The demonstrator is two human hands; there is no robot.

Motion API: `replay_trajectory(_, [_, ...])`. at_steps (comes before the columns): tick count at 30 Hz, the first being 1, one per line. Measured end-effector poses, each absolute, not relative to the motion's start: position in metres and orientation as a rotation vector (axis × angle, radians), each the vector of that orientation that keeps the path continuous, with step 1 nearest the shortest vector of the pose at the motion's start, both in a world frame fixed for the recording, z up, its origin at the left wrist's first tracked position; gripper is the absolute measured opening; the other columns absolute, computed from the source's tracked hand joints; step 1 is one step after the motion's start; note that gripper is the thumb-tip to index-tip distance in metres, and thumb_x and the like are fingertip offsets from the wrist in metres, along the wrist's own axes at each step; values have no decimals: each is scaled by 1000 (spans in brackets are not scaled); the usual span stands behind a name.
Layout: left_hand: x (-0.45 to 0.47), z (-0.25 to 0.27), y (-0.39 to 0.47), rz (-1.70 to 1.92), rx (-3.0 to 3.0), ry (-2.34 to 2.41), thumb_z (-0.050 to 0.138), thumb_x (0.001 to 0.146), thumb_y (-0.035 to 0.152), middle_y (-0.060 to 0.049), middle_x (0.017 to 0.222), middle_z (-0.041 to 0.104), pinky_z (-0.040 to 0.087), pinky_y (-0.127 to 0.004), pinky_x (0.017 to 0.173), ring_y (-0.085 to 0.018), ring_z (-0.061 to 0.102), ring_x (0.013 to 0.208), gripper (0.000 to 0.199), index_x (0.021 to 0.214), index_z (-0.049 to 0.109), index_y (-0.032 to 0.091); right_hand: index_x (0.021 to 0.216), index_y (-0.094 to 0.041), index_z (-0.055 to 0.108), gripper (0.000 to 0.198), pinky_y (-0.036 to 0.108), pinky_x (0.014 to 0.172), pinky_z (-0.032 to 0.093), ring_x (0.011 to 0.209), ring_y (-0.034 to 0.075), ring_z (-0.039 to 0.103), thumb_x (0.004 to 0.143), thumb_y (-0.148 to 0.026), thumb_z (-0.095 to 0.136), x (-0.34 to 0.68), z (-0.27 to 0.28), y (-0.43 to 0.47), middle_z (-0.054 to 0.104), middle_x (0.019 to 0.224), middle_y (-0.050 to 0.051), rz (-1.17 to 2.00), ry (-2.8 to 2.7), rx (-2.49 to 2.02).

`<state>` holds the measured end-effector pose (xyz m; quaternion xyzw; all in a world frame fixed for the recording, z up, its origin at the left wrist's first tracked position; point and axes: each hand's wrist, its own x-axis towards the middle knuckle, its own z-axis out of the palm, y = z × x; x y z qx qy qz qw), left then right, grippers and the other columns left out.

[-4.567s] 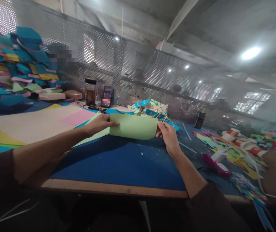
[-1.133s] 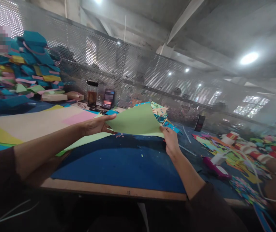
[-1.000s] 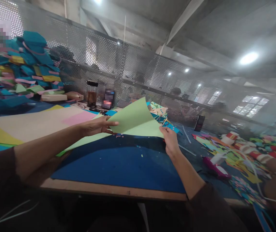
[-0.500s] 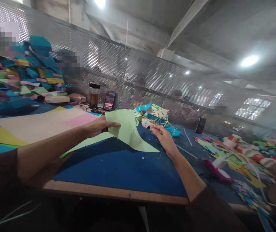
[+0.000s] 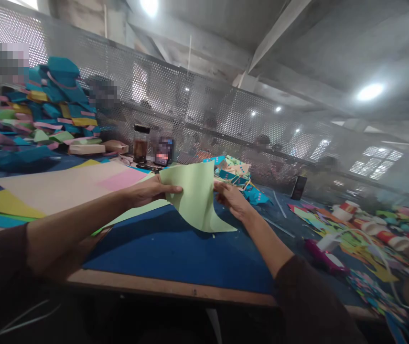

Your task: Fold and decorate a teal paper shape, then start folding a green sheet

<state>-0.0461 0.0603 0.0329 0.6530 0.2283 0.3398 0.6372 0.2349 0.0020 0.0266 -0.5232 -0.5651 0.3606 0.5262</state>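
Note:
A curved sheet of light green paper (image 5: 193,196) is held up over the blue table top. My left hand (image 5: 154,188) grips its left side, thumb lying on the front face and the other fingers behind. At the sheet's right edge, the closed fingers of my right hand (image 5: 228,193) pinch the paper; their tips are partly hidden. The lower right corner curls outward beneath that hand. Under my left forearm lies more light green paper (image 5: 143,212), beside large cream sheets (image 5: 64,186) and yellow sheets (image 5: 14,200).
Behind the sheet is a pile of blue and cream cut paper pieces (image 5: 240,172). A lidded jar (image 5: 140,145) and a phone (image 5: 164,150) stand at the back. Teal folded pieces (image 5: 61,91) heap up left. A magenta device (image 5: 326,258) and colourful scraps (image 5: 365,243) lie right.
My right hand has moved left to the green sheet's right edge and taken hold of it. The sheet's upper right part is now raised and spread between both hands.

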Motion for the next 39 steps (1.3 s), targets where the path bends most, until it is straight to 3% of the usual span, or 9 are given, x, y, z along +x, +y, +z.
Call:
replay_trajectory(7, [-43, 34, 67, 939, 1574, 658, 87, 69, 40, -11, 107, 79, 60, -39, 87, -27, 73, 95, 42, 102, 77, 16, 85, -21, 66, 48, 28, 70, 52, 69, 13, 62, 61, -58, 82, 248, 40, -3, 66, 79, -1, 698, -1240, -1135])
replay_trajectory(13, [-43, 52, 56, 1251, 1683, 701, 83, 70, 35, -8, 100, 80, 57, -42, 95, -28, 71, 102, 31, 93, 79, 15, 87, -21, 68, 41, 36, 89, 52, 87, 20, 67, 69, -57, 79, 239, 65, -22, 70, 87, 3, 488, -1292, -1061])
replay_trajectory(17, [-51, 57, 45, 1329, 1894, 804, 80, 73, 41, -6, 101, 79, 56, -39, 93, -28, 70, 101, 30, 93, 80, 19, 96, -21, 70, 35, 35, 85, 51, 91, 22, 67, 82, -54, 70, 238, 66, -46, 72, 97, 6, 268, -1481, -1111])
replay_trajectory(20, [-59, 47, 41, 1271, 2100, 735, 79, 74, 45, -3, 98, 79, 54, -36, 92, -26, 70, 97, 28, 90, 80, 22, 99, -21, 70, 26, 35, 85, 49, 94, 23, 65, 88, -44, 67, 245, 45, -63, 71, 105, 7, 144, -1714, -1210])
replay_trajectory(26, [-69, 10, 46, 867, 2286, 772, 75, 72, 39, -2, 85, 79, 54, -30, 78, -25, 70, 82, 19, 81, 81, 24, 94, -23, 73, 10, 37, 87, 44, 93, 24, 62, 91, -29, 66, 252, -3, -82, 74, 100, 7, 102, -2099, -1371])
replay_trajectory(31, [-68, 3, 51, 667, 2283, 909, 73, 69, 38, -1, 78, 78, 48, -26, 65, -26, 68, 78, 19, 78, 81, 23, 89, -23, 74, 13, 34, 83, 44, 90, 23, 63, 89, -36, 72, 246, -9, -86, 74, 93, 4, 193, -2164, -1378])
replay_trajectory(34, [-67, 6, 51, 679, 2289, 994, 73, 69, 46, -1, 66, 70, 39, -25, 55, -21, 60, 64, 27, 67, 74, 19, 86, -22, 74, 23, 33, 80, 46, 85, 24, 65, 91, -42, 66, 246, -8, -88, 74, 90, 4, 290, -2066, -1483])
replay_trajectory(39, [-68, 7, 54, 656, 2363, 1062, 69, 71, 59, 3, 52, 40, 21, -26, 49, -13, 37, 51, 50, 50, 45, 20, 96, -20, 78, 37, 36, 87, 49, 97, 30, 68, 91, -51, 60, 252, -7, -90, 76, 107, 4, 565, -1907, -1507])
